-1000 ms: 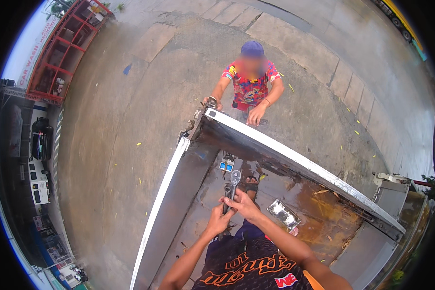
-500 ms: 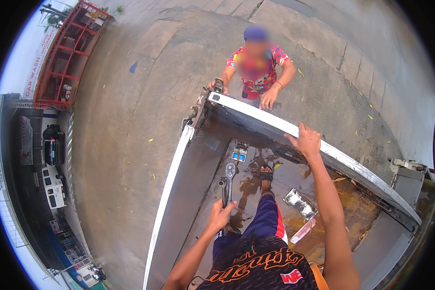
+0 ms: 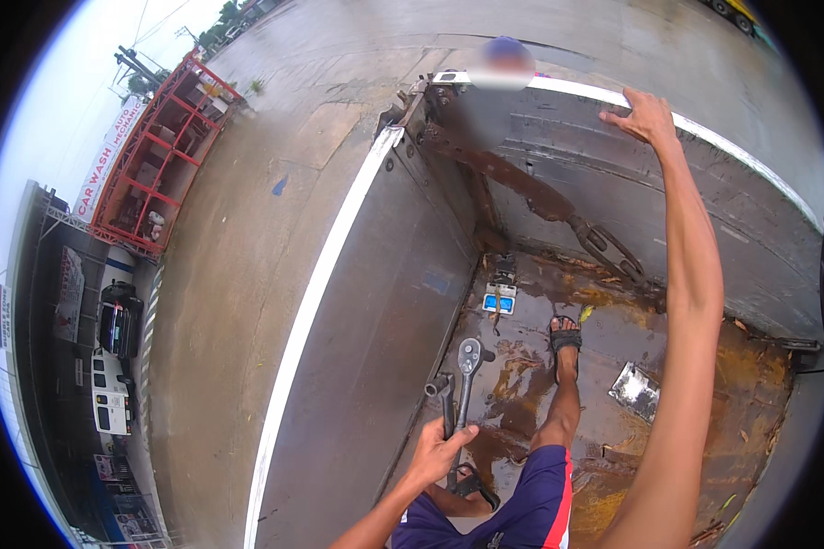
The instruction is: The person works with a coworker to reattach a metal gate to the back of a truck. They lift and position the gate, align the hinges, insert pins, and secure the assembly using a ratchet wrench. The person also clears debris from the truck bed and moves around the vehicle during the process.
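My left hand (image 3: 441, 448) is closed around the handles of two metal tools, held upright side by side. One is a ratchet wrench (image 3: 468, 366) with a round head; the other is a socket wrench (image 3: 444, 393) with a tubular end. My right arm stretches forward, and my right hand (image 3: 650, 119) grips the white top edge of the end panel (image 3: 751, 154) of a metal truck bed, fingers over the rim. A rusty bar ending in a chain link (image 3: 604, 245) hangs on that panel's inner face.
Behind the end panel stands another person, only the cap (image 3: 506, 48) and blurred head showing. A side panel (image 3: 339, 329) runs along my left. On the wet, rusty floor lie a blue-and-silver device (image 3: 499, 300) and a scuffed metal plate (image 3: 635, 392). My sandalled foot (image 3: 565, 335) is beside them.
The view has shifted, showing much more of the panel's inner face and the chain link. The other person is now mostly hidden behind the panel. Both my hands keep their holds.
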A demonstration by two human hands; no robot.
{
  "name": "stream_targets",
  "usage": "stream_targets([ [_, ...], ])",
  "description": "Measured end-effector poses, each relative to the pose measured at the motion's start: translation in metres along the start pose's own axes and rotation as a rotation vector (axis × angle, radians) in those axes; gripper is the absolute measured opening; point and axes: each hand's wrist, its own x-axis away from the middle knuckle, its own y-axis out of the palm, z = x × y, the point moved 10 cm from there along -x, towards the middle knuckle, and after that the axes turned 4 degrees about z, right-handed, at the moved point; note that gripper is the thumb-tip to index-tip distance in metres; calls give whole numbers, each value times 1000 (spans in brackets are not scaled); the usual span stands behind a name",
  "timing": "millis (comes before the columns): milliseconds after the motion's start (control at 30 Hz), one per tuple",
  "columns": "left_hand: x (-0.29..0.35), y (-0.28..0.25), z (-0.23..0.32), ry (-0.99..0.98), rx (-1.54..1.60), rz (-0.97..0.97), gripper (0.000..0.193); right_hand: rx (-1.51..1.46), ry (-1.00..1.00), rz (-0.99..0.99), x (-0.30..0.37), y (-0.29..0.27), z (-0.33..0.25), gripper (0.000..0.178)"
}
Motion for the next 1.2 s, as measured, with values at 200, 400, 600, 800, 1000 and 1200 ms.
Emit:
stream_targets([
  [200, -1, -52, -109, -266, 25, 162, 27, 104, -48, 4, 9, -21, -35, 80],
  [400, 8, 7, -112, -650, 687, 288, 17, -52, -30, -369, -7, 9, -79, 90],
  [600, 3, 33, -70, -629, 747, 280, 15, -12, -33, -281, -3, 8, -85, 92],
  [800, 13, 30, -67, -519, 742, 179, 14, 19, -54, -150, -4, 18, -74, 94],
  [1000, 35, -5, -143, -480, 746, 203, 15, 58, -41, -73, -32, 27, -63, 102],
  [1200, -54, -10, -299, -409, -107, 264, 33, 12, 2, -30, 23, -7, -86, 69],
])
